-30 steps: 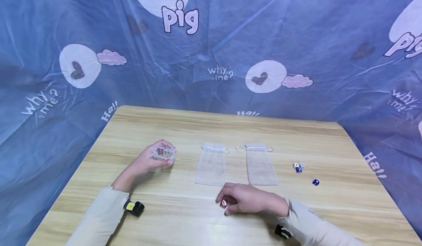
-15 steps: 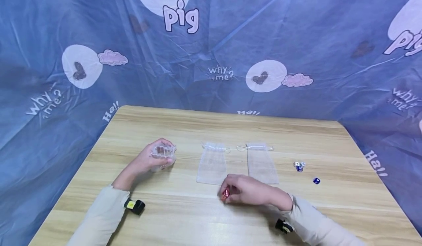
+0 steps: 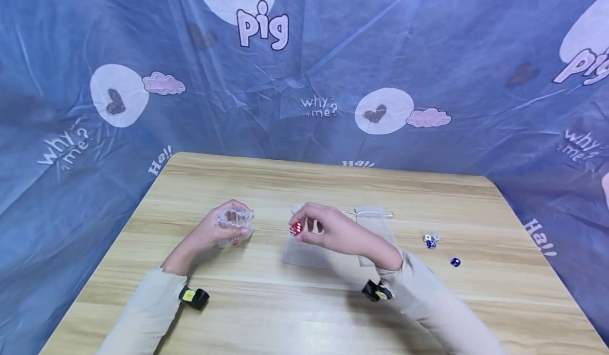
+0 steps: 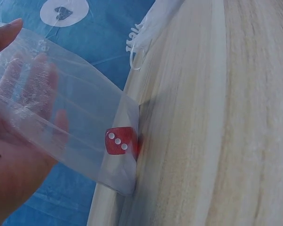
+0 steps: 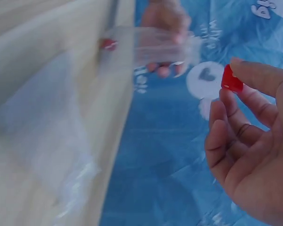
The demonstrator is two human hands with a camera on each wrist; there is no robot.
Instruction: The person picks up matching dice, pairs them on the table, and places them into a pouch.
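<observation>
My left hand [image 3: 214, 232] holds a sheer white drawstring bag [image 4: 80, 99] upright, its mouth spread between thumb and fingers. Through the mesh, a red die [image 4: 120, 140] shows at the bottom of this bag, which stands at the tabletop in the left wrist view. Between thumb and fingertips, my right hand [image 3: 335, 231] pinches another red die [image 5: 231, 79]. That hand is raised over a flat sheer bag [image 3: 304, 255], hiding much of it, and is to the right of the upright bag with a gap between them.
A second flat drawstring bag [image 3: 373, 230] lies right of centre, partly behind the right hand. Farther right sit a white die [image 3: 427, 237], a pale die [image 3: 436, 238] and a blue die [image 3: 431, 245] in a cluster. Another blue die [image 3: 455, 262] lies nearer the front.
My right hand has picked the red die up from the front of the table and carried it up and left, towards the upright bag. The left hand stays put with its bag.
</observation>
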